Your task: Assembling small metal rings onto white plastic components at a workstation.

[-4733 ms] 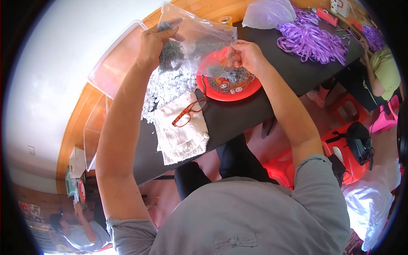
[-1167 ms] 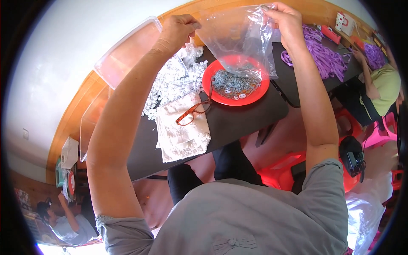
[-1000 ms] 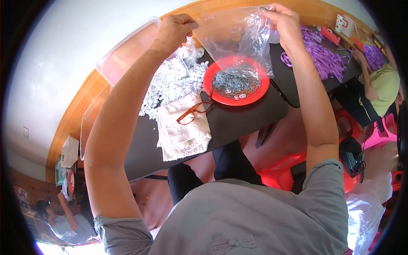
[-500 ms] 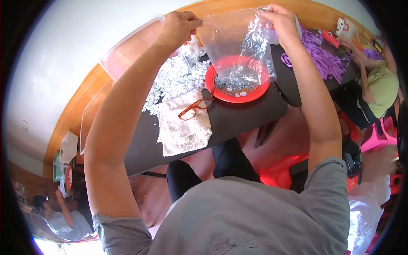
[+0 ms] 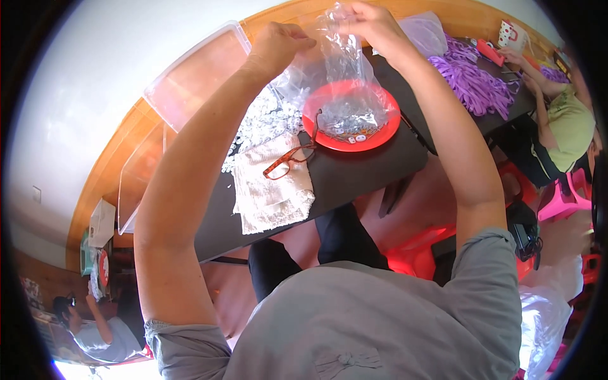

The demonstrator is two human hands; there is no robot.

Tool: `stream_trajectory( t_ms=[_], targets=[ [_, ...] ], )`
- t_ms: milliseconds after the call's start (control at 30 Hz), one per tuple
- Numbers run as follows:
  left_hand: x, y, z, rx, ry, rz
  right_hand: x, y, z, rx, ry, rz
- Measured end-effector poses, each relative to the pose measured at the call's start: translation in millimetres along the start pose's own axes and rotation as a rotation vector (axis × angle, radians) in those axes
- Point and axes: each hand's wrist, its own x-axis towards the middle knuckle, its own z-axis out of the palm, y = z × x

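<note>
Both my hands hold a clear plastic bag (image 5: 345,82) up by its top, above a red plate (image 5: 379,134) on the black table (image 5: 361,177). My left hand (image 5: 277,47) pinches the bag's left top corner. My right hand (image 5: 372,25) grips the right top corner. Small silvery pieces fill the bag's bottom, which hangs over or rests on the plate. A few small white pieces lie on the plate's near side.
Brown-framed glasses (image 5: 292,159) lie on a white lace cloth (image 5: 272,193) left of the plate. A heap of silvery pieces (image 5: 263,123) and a clear lidded bin (image 5: 196,73) sit further left. Purple strands (image 5: 472,82) lie at right, where another person (image 5: 567,120) sits.
The bag went from lying by the plate to being lifted by both hands. Over the last second my hands drew closer together and the bag narrowed over the plate.
</note>
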Motion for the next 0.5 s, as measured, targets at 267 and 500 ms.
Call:
stream_trajectory(
  t_ms=[267, 500],
  targets=[
    [3, -22, -18, -0.103, 0.100, 0.035, -44, 66, -30, -0.334, -0.402, 0.166],
    [-2, -31, -30, -0.137, 0.134, -0.030, -39, 89, -28, -0.262, -0.290, 0.167]
  ],
)
